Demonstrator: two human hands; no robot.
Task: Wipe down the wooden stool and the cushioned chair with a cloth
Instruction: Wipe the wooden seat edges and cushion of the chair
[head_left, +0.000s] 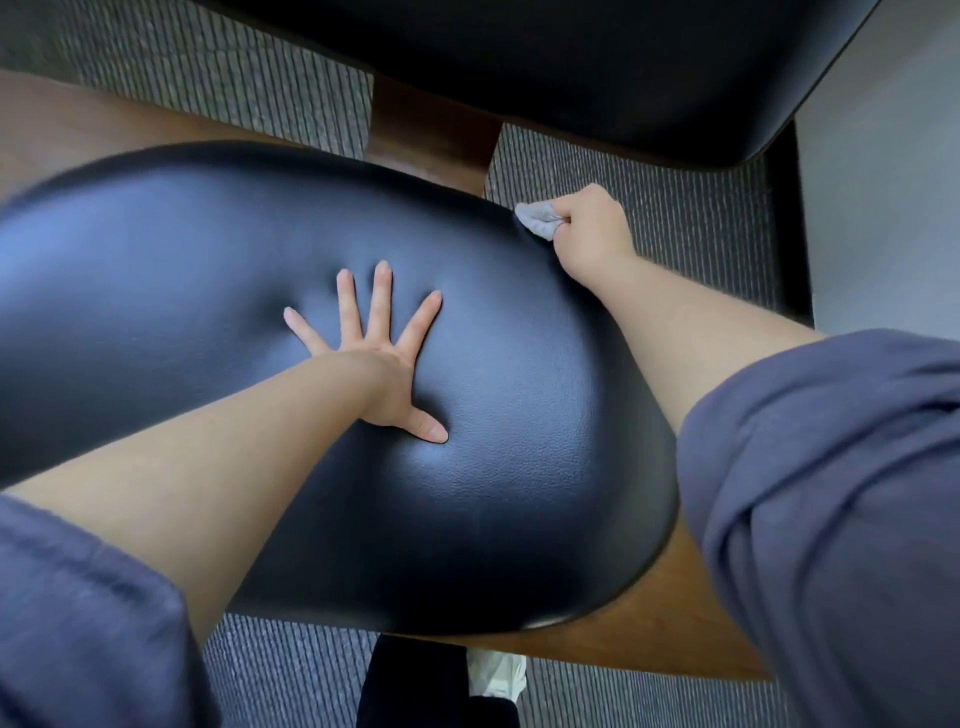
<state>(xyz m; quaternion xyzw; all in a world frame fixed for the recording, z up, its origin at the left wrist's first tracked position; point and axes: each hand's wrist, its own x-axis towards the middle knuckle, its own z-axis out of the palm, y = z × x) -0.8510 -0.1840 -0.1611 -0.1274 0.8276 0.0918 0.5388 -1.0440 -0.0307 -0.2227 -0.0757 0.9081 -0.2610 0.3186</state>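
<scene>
A black leather cushion (208, 270) on a brown wooden frame (649, 613) fills the middle of the head view. My left hand (379, 358) lies flat on the cushion's centre with fingers spread, denting the padding. My right hand (587, 228) grips a small grey cloth (537, 218) and holds it against the cushion's far right edge. Both forearms are bare, with blue-grey sleeves pushed up.
A second black cushioned seat (571, 67) stands just beyond, on a brown wooden support (431, 135). Grey ribbed carpet (649, 223) covers the floor. A pale wall (883, 182) rises at right. My dark trouser leg and white shoe (493, 675) show below the cushion.
</scene>
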